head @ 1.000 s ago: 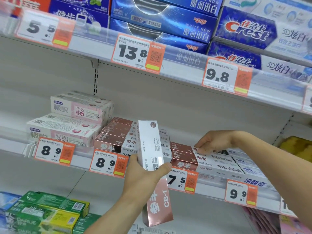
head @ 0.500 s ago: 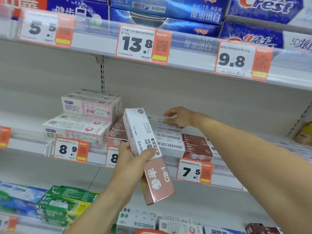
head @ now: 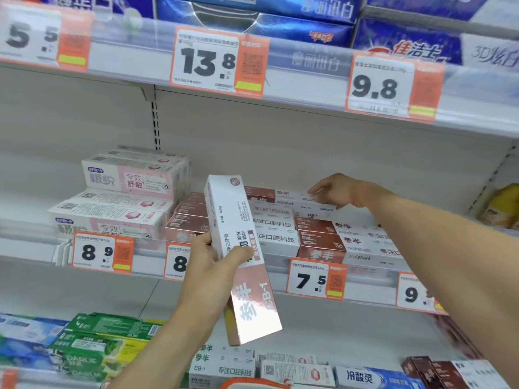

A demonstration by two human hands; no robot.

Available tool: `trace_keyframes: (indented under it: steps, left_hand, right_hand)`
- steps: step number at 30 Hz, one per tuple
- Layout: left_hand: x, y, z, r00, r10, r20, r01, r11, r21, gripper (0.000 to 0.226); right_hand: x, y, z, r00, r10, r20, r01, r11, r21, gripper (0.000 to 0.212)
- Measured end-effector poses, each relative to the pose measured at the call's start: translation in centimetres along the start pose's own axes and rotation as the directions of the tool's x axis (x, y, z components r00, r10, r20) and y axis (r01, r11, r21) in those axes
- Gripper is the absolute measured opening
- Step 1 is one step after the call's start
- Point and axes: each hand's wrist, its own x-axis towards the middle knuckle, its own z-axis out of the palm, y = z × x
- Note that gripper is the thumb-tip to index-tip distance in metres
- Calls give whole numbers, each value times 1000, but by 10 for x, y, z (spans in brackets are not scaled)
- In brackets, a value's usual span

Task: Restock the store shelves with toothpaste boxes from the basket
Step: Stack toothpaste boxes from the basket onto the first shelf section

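My left hand [head: 209, 272] grips a white and rose-gold toothpaste box [head: 238, 220] around its middle. The box stands nearly upright in front of the middle shelf [head: 224, 269], its top leaning left. My right hand [head: 338, 190] reaches over the stacked brown and white toothpaste boxes [head: 306, 237]. It holds the right end of a brown and white box [head: 276, 195] lying on top of that stack. An orange basket rim [head: 252, 384] shows at the bottom edge.
Pink and white boxes [head: 129, 179] are stacked on the left of the middle shelf. Rose-gold boxes [head: 186, 217] sit beside them. Blue boxes [head: 252, 21] fill the upper shelf. Green boxes [head: 95, 343] and more toothpaste lie on the lower shelf. Price tags [head: 316, 279] line the edges.
My right hand left the front boxes on the right, reached deeper over the stack and now holds a box on top of it. The box in my left hand tilted slightly left.
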Motion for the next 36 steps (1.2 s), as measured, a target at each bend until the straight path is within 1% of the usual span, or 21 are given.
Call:
trace_keyframes:
  steps: [2,3,5,7,8,10,13,17,21,24,29,36]
  left_hand:
    - [0,-1,2,1000,0,2,0,1000,19,34]
    - [-1,-1,4,1000,-1,1,1,1000,21,35]
    - [-2,0,9,1000,-1,-7,1,1000,14,37]
    - [-2,-1,16,1000,0,-13,1,1000,14,37]
    - [-3,-1,19,1000,1,-15,-1,1000,18,37]
    - [-2,-3,25,1000,0,-15,0,1000,25,37]
    - [-2,-6,29,1000,-1,-1,1,999,54,36]
    - [-2,-9,33,1000,-8,14,7,997,79,38]
    - [-5,-6,39,1000,0,6,-1,998,59,41]
    - [-6,-5,41,1000,-2,2,2,999,49,36]
    - [-7,-6,43,1000,3,11,-3,998,62,40]
    - [-9,-8,39,999,-13,43,8,993,117,40]
  right_hand:
    - [-3,7,-7,990,-86,-111,71,989,-128,38]
    - [-5,6,-7,981,-142,-129,121,980,-155,44]
    - [-8,1,-2,972,-223,-75,206,961,-186,53]
    - [-5,1,6,972,-235,2,230,949,-217,52]
    - [-3,4,9,971,-237,14,234,945,-230,48]
    - [-2,12,8,967,-255,-12,244,938,-245,39]
    - [-12,26,-5,976,-218,-32,203,947,-248,33]
    - [-29,42,-19,985,-169,-24,158,956,-246,33]
    - [-44,52,-23,985,-170,-22,161,963,-218,33]
    - [-52,53,-25,987,-162,-9,157,967,-201,27]
    - [-66,54,-30,986,-167,16,166,966,-199,22]
    - [-65,54,-32,987,-145,63,155,971,-184,41]
